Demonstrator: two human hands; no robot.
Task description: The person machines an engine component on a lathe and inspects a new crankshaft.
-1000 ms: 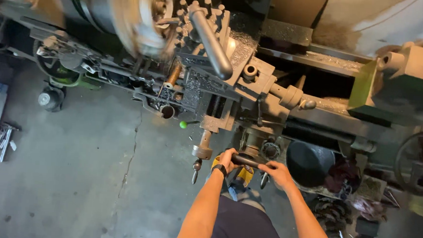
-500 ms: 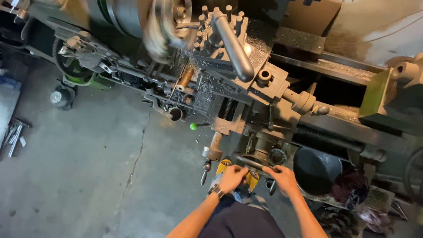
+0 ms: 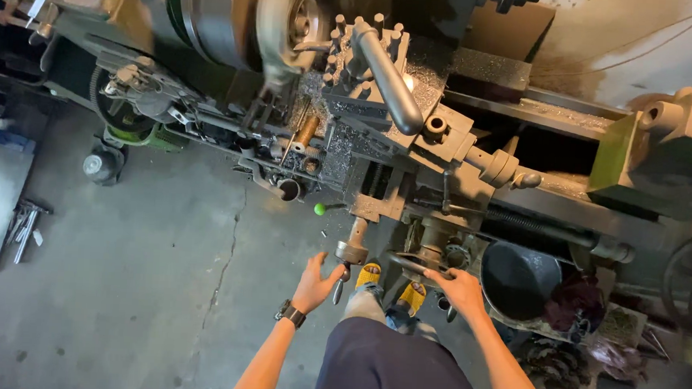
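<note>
Both hands had been together on one handle a second ago; now they have parted, the left hand [image 3: 315,284] shifted out to the lever handle [image 3: 351,254] that hangs down from the lathe carriage [image 3: 410,174], its fingers curled round the lower end of it. A dark watch [image 3: 291,313] sits on that wrist. Far left on the concrete floor [image 3: 145,271] lie a few spanners [image 3: 22,225] beside a grey sheet. Above, the chuck [image 3: 272,21] is a blur of spinning metal, with the tool post [image 3: 369,54] just to its right and a thick steel bar [image 3: 387,78] slanting across it. A small green knob [image 3: 320,208] sticks out below the apron. Between the arms show yellow sandals [image 3: 392,284] and dark trousers [image 3: 392,370]. The right hand [image 3: 458,287] grips the carriage handwheel [image 3: 425,263], fingers closed over its rim, thumb on top. Just right of it stands a dark round bucket [image 3: 519,278], and beyond that rags and swarf near the green tailstock [image 3: 664,156].
</note>
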